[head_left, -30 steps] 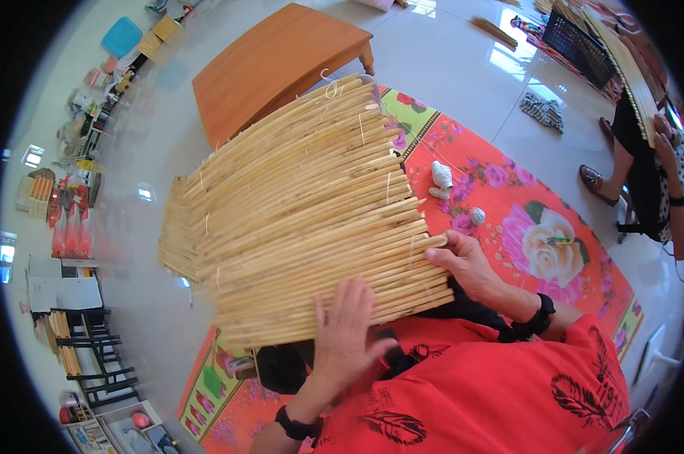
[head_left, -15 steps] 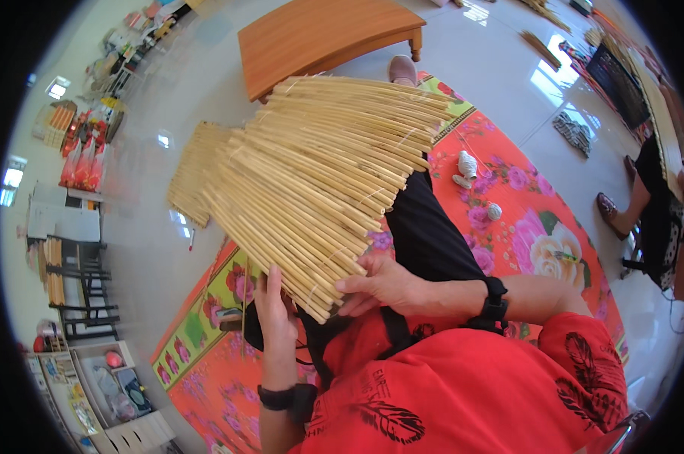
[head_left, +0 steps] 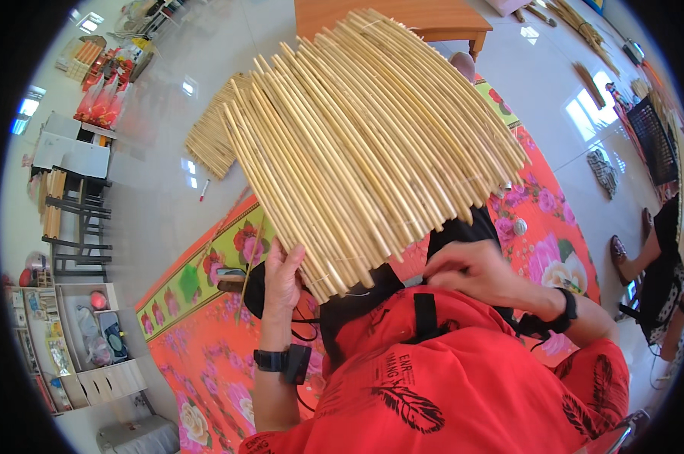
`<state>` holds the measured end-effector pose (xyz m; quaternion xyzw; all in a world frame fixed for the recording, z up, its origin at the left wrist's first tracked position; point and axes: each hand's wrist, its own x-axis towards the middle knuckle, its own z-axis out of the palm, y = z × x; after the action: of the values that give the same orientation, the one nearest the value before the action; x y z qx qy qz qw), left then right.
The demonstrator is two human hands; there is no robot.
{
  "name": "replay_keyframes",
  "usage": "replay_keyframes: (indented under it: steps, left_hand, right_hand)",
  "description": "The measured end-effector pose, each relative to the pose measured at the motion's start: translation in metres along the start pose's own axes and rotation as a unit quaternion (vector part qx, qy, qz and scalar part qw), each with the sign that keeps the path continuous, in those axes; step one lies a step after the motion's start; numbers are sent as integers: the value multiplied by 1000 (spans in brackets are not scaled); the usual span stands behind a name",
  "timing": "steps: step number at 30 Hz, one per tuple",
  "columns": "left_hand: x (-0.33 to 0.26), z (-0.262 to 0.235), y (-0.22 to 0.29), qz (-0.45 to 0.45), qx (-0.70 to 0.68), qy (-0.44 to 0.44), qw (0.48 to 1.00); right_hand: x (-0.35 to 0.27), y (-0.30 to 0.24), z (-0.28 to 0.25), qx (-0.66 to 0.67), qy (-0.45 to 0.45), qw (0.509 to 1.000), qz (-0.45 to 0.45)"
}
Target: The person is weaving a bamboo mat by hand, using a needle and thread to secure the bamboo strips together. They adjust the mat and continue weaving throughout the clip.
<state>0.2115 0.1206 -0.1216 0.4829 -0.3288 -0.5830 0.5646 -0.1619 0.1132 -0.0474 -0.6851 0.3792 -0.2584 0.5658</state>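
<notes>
- A woven panel of pale straw-coloured reed stalks (head_left: 364,144) is held up in front of the person, above the lap and over a red floral mat (head_left: 206,356) spread on the white tiled floor (head_left: 168,129).
- Containers: a low white shelf unit (head_left: 77,340) is seen at the far left edge, with small mixed items in its compartments, too small to tell apart; bundles of pale sticks are stacked on a dark rack (head_left: 54,212) left of it.
- The left hand (head_left: 281,276) is closed on the panel's near lower-left corner; the fingers are curled around the stalk ends, thumb side against the edge.
- The right hand (head_left: 474,268) sits under the panel's near right edge, fingers bent; whether stalks are actually gripped cannot be told, the contact being hidden and blurred.
- The panel's near edge lies just at both hands; the rest fans up and away from the fingers.
- The long axis of the stalks runs from the near lower edge to the far upper side, tilted left; stalks spread fan-like, free ends pointing away toward a wooden low table (head_left: 402,19).
- A second, smaller reed piece (head_left: 209,140) is seen behind the panel's left edge.
- Black wristbands are worn on both wrists; red printed clothing fills the lower frame.
- Another person (head_left: 659,265), seated, is partly seen at the right rim.
</notes>
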Motion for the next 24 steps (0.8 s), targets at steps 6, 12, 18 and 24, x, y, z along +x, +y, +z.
replay_keyframes:
  steps: [6,12,18,24]
  left_hand:
    - [15,-60,2,-33,-13,-30,999]
    - [41,-87,12,-86,6,-41,995]
    - [76,-85,32,-139,33,-98,985]
    - [115,-110,34,-174,59,-123,975]
  right_hand:
    - [-16,4,-89,-280,418,858,-103]
    - [-23,69,-103,103,374,914,120]
    - [-35,81,-75,314,316,885,132]
    - [-31,84,-70,406,274,861,137]
